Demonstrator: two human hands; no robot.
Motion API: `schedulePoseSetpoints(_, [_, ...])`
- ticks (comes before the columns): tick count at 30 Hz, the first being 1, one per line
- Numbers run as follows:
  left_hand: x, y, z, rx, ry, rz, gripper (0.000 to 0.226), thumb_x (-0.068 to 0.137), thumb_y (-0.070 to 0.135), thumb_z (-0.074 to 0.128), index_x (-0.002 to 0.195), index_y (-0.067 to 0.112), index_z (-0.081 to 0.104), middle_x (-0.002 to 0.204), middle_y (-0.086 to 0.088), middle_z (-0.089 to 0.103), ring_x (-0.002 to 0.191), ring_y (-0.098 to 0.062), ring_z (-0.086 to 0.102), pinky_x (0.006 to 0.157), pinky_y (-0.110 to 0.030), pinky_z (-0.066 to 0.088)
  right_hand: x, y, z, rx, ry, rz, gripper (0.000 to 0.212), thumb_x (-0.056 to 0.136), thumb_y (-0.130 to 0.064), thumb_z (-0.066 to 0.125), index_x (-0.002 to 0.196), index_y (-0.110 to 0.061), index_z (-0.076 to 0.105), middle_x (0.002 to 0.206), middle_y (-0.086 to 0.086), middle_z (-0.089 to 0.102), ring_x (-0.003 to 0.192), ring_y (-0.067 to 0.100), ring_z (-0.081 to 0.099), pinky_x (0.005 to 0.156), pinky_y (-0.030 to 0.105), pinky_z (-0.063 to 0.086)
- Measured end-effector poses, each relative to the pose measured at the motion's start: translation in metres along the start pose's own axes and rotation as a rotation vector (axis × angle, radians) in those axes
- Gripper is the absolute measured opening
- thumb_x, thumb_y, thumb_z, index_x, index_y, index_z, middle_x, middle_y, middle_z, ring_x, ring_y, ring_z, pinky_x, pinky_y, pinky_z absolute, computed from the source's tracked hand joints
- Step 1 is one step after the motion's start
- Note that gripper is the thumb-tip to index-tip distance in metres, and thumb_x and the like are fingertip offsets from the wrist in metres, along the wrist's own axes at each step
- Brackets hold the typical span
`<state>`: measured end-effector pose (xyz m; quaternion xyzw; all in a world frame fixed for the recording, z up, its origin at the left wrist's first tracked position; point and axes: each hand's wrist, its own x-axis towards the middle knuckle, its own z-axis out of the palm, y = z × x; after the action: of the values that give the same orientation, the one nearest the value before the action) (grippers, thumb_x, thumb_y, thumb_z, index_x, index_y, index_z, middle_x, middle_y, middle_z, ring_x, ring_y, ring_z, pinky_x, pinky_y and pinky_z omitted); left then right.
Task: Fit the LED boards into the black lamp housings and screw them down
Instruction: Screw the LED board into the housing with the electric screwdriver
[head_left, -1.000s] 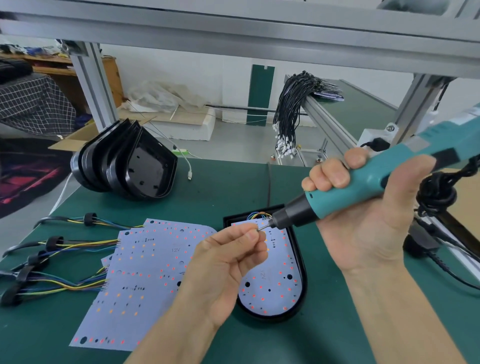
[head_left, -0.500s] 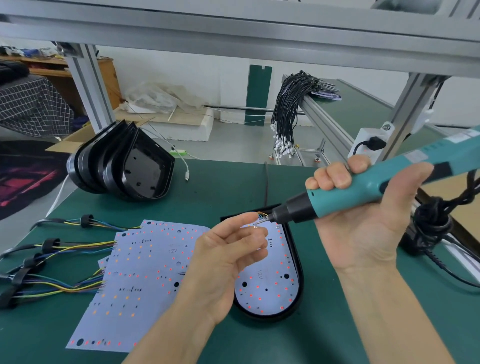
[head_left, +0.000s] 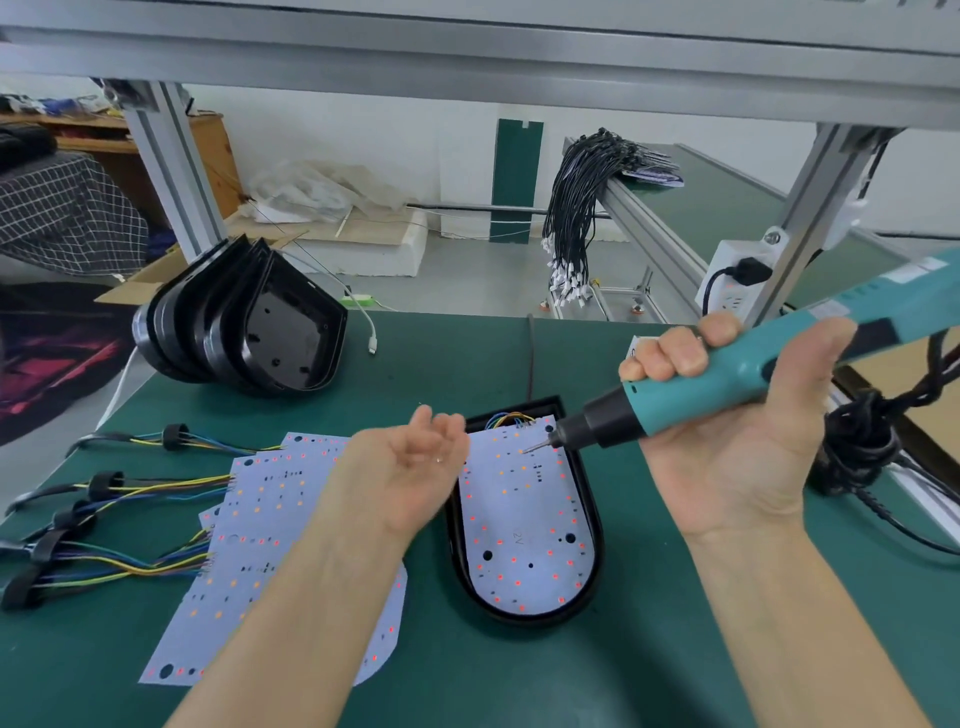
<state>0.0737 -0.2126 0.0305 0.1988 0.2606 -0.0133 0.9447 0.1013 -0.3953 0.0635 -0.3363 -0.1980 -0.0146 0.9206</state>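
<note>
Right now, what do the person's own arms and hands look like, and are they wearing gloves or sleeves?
Both are bare. The left hand and right hand have no gloves, and no sleeve shows on either forearm as far as the picture reaches. No watch or wristband is visible. A tiny shiny speck sits on the left hand; it is too small to tell what it is.

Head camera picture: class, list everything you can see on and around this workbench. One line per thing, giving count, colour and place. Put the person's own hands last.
Lamp housing: one, black, on the mat at centre, LED board inside.
Fitted LED board: one, white with red and orange dots, in that housing.
Loose LED boards: several overlapping, white, left of the housing.
Wire harnesses: several, multicoloured with black sleeves, at the left edge.
Empty housings: a nested stack, black, back left.
Cable bundle: one, black, hanging over the far rail.
Electric screwdriver: one, teal and black, above the housing.
Left hand: palm up, open.
Right hand: grips the screwdriver.
</note>
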Motion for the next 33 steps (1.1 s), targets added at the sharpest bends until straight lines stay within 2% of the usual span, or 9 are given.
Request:
schedulePoseSetpoints(3, [0.001, -0.016, -0.002, 0.184, -0.037, -0.095, 0.04, 0.095, -0.017, 0.02, 0.111, -0.008, 0.056, 0.116, -0.024, 0.061, 0.116, -0.03, 0.059, 0.094, -0.04, 0.046, 0.001, 0.0, -0.001, 0.016, -0.007, 0.012, 0.06, 0.048, -0.065, 0.079, 0.075, -0.021, 0.048, 0.064, -0.006, 0.047, 0.064, 0.015, 0.045, 0.071, 0.026, 0.044])
schedulePoseSetpoints(5, [0.001, -0.026, -0.004, 0.333, -0.057, -0.11, 0.031, 0.097, -0.015, 0.026, 0.098, -0.008, 0.056, 0.098, -0.025, 0.067, 0.099, -0.036, 0.066, 0.082, -0.039, 0.052, 0.0, -0.001, 0.0, 0.017, -0.009, 0.022, 0.06, 0.049, -0.065, 0.079, 0.075, -0.021, 0.048, 0.064, -0.006, 0.047, 0.064, 0.015, 0.045, 0.071, 0.026, 0.045])
schedulePoseSetpoints(7, [0.004, -0.028, -0.008, 0.454, -0.079, -0.071, 0.023, 0.099, -0.009, 0.033, 0.099, -0.008, 0.057, 0.087, -0.021, 0.073, 0.079, -0.029, 0.073, 0.065, -0.031, 0.058, 0.0, -0.003, 0.0, 0.013, -0.026, 0.027, 0.06, 0.049, -0.065, 0.079, 0.075, -0.021, 0.048, 0.064, -0.006, 0.047, 0.063, 0.015, 0.045, 0.07, 0.026, 0.045])
schedulePoseSetpoints(9, [0.005, -0.025, -0.009, 0.52, -0.094, -0.039, 0.017, 0.099, -0.003, 0.041, 0.101, -0.007, 0.057, 0.085, -0.019, 0.074, 0.072, -0.025, 0.074, 0.056, -0.025, 0.058, 0.001, -0.004, 0.0, 0.01, -0.023, 0.025, 0.06, 0.05, -0.064, 0.079, 0.076, -0.02, 0.048, 0.065, -0.005, 0.047, 0.063, 0.015, 0.044, 0.07, 0.026, 0.045])
schedulePoseSetpoints(16, [0.006, -0.023, -0.009, 0.47, -0.175, -0.045, 0.023, 0.09, -0.016, 0.043, 0.105, -0.009, 0.06, 0.1, -0.021, 0.073, 0.082, -0.026, 0.074, 0.064, -0.026, 0.06, 0.001, -0.007, -0.005, 0.01, -0.022, 0.031, 0.06, 0.051, -0.064, 0.079, 0.077, -0.02, 0.048, 0.065, -0.005, 0.046, 0.063, 0.016, 0.044, 0.07, 0.027, 0.045])
schedulePoseSetpoints(20, [0.005, -0.026, -0.012, 0.664, -0.164, 0.005, 0.016, 0.093, -0.006, 0.05, 0.1, 0.0, 0.063, 0.092, -0.013, 0.075, 0.07, -0.019, 0.073, 0.053, -0.022, 0.056, 0.001, -0.008, -0.006, 0.021, -0.015, 0.034, 0.06, 0.05, -0.063, 0.08, 0.077, -0.019, 0.048, 0.065, -0.004, 0.046, 0.063, 0.016, 0.044, 0.07, 0.027, 0.046])
schedulePoseSetpoints(23, [0.006, -0.027, -0.012, 0.853, -0.154, 0.074, 0.018, 0.09, 0.002, 0.059, 0.106, 0.008, 0.066, 0.092, -0.006, 0.076, 0.054, -0.01, 0.06, 0.05, -0.018, 0.046, 0.002, -0.008, -0.006, 0.013, -0.016, 0.038, 0.061, 0.05, -0.064, 0.08, 0.077, -0.019, 0.047, 0.065, -0.004, 0.046, 0.063, 0.016, 0.045, 0.071, 0.027, 0.046])
schedulePoseSetpoints(25, [0.007, -0.028, -0.01, 0.827, -0.137, 0.099, 0.019, 0.087, 0.0, 0.061, 0.104, 0.007, 0.067, 0.09, -0.008, 0.076, 0.05, -0.008, 0.053, 0.05, -0.016, 0.045, 0.002, -0.009, -0.005, 0.011, -0.021, 0.039, 0.061, 0.05, -0.064, 0.08, 0.077, -0.019, 0.047, 0.065, -0.004, 0.046, 0.063, 0.015, 0.045, 0.071, 0.027, 0.046])
schedulePoseSetpoints(33, [0.0, -0.032, -0.007, 0.491, -0.134, 0.002, 0.024, 0.083, -0.014, 0.056, 0.101, -0.001, 0.065, 0.084, -0.008, 0.076, 0.063, -0.015, 0.071, 0.055, -0.018, 0.055, 0.0, -0.008, -0.007, -0.014, -0.065, 0.053, 0.065, 0.046, -0.063, 0.082, 0.079, -0.02, 0.046, 0.066, -0.006, 0.047, 0.064, 0.014, 0.045, 0.072, 0.026, 0.046])
